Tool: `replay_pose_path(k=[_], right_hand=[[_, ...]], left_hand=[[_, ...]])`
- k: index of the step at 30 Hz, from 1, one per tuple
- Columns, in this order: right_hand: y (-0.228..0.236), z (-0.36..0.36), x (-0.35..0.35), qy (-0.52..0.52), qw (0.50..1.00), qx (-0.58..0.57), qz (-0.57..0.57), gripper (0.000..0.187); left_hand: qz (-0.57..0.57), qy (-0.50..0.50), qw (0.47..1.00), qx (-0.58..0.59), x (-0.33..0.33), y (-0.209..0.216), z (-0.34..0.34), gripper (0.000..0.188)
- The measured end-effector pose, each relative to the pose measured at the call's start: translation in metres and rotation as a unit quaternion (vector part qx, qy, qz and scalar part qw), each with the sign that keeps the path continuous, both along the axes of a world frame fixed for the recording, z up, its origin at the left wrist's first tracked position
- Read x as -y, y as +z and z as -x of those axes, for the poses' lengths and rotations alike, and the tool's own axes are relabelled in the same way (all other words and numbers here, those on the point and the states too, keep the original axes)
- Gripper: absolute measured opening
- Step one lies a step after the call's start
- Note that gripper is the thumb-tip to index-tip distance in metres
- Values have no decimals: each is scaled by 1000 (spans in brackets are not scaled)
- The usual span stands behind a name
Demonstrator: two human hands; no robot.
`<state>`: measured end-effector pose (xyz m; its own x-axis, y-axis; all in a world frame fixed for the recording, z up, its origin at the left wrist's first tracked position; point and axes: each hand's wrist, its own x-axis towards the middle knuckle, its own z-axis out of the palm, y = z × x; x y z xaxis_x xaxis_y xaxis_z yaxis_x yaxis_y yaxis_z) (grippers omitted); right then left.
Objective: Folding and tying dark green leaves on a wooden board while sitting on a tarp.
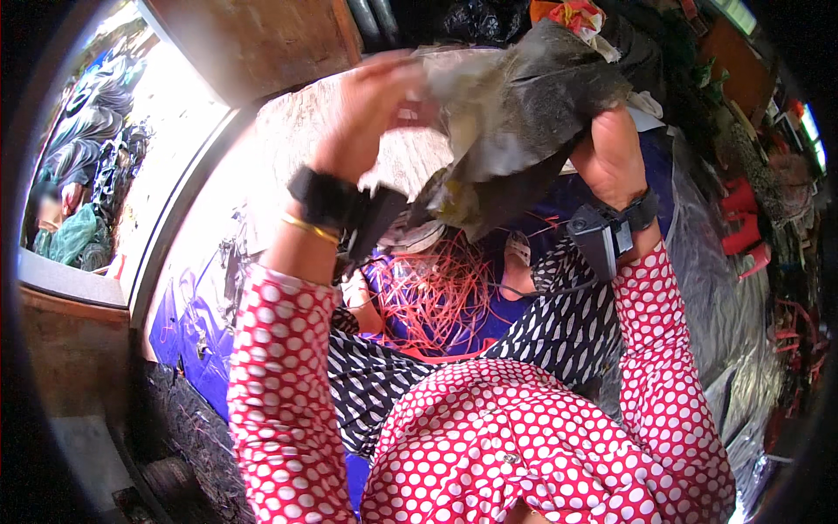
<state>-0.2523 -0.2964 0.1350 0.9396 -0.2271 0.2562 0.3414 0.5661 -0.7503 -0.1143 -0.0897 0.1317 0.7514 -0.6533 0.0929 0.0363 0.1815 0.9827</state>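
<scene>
A crumpled dark grey sheet (559, 100), probably thin plastic, is raised in front of the person, above the pile of pink strings (432, 288) that lies between the two feet. The hands are well apart. The right hand (609, 153) is closed on the sheet's right edge, with the thumb showing and the other fingers mostly hidden by the sheet and the hand itself. The left hand (375, 105) is at the opposite side, blurred, its fingers turned toward the sheet's left edge; I cannot tell whether they pinch it or only come near it. The sheet looks light and limp: it folds freely, and its lower corner droops with a yellowish patch on it. Its ragged edge suggests that it tears easily, and the dull, dusty face seems more gritty than slippery, though its underside is too dark to judge. A hold a little in from the torn rim, with a bunch of material between thumb and fingers, would likely be safer than a pinch at the very edge, and one hand at each side should keep it spread. Blue sheeting (659, 179) lies underneath, near the right wrist.
</scene>
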Motion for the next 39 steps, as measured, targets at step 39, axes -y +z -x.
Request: replay_pose_path(k=[39], right_hand=[[-34,-153,72,-336,561,119,747,37]], left_hand=[[34,121,981,-151,-62,-176,120,31]])
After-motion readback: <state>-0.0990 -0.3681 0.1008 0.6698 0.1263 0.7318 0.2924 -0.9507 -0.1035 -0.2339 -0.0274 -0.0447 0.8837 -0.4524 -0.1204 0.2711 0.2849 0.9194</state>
